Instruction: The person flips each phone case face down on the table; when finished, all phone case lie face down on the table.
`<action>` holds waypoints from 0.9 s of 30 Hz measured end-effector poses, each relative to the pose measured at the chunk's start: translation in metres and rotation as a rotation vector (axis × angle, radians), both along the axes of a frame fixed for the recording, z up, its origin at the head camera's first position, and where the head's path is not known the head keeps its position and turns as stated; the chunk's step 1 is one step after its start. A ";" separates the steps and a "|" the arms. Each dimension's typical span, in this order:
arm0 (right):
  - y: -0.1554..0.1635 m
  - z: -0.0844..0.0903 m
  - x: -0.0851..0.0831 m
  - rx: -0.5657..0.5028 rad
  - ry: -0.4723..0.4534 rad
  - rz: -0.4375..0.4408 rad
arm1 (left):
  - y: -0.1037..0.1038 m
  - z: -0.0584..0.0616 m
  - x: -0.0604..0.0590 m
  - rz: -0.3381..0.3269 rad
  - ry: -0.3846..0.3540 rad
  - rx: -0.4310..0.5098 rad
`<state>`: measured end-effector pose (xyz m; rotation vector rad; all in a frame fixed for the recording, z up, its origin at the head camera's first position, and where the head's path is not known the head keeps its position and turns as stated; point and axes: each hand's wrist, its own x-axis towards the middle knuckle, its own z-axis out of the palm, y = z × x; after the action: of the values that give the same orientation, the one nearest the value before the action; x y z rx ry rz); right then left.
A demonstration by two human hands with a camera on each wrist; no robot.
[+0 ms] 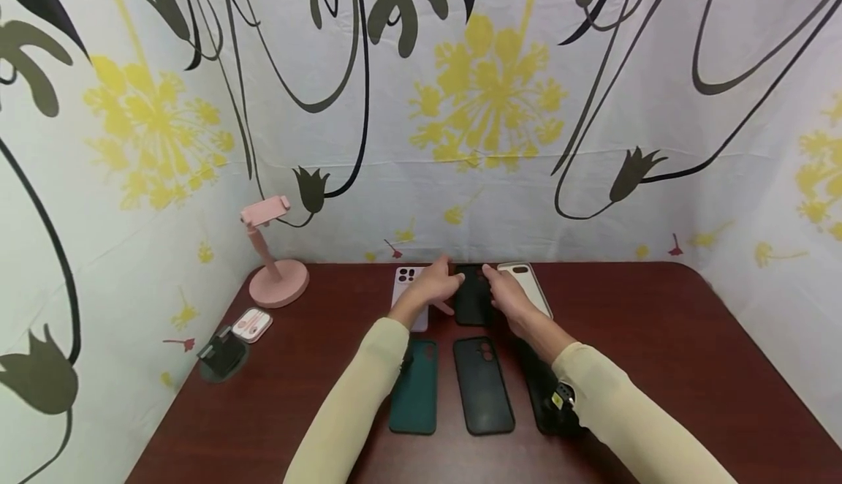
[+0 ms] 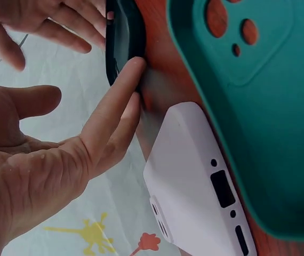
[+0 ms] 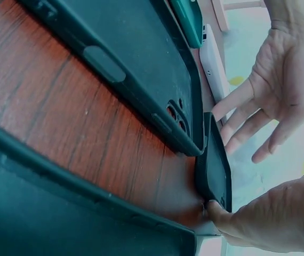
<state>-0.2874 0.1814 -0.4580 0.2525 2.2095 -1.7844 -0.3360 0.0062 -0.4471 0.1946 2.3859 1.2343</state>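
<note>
Centre frame: left hand [image 1: 430, 288] and right hand [image 1: 508, 294], fingers straight and spread, touching black case [image 1: 473, 297]. Best squared gently from both edges, steady on table [image 1: 658, 338].

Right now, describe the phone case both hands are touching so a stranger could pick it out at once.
On the dark red table, six phone cases lie in two rows of three. Look at the far row by the flowered wall: the black case in the middle, between the left hand and right hand. Its neighbours are pale: lilac case one side, white case the other.
</note>
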 end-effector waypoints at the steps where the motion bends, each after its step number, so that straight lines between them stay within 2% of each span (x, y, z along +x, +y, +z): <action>1: 0.000 0.000 0.000 -0.005 0.000 0.001 | 0.000 0.000 0.001 0.000 0.000 -0.002; 9: -0.003 -0.003 -0.002 -0.081 -0.002 -0.015 | 0.000 -0.002 0.001 -0.017 0.002 0.001; 14: -0.005 -0.002 -0.003 -0.079 0.015 -0.001 | -0.001 -0.006 -0.001 -0.047 0.030 0.026; 21: -0.007 0.003 -0.002 -0.089 0.000 -0.014 | -0.004 -0.004 0.007 -0.027 0.019 0.059; 27: -0.005 0.005 0.000 -0.133 -0.019 -0.043 | -0.004 -0.003 0.010 -0.036 0.020 0.061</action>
<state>-0.2877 0.1767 -0.4533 0.2891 2.0772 -1.9338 -0.3260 0.0021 -0.4506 0.2692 2.3530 1.2946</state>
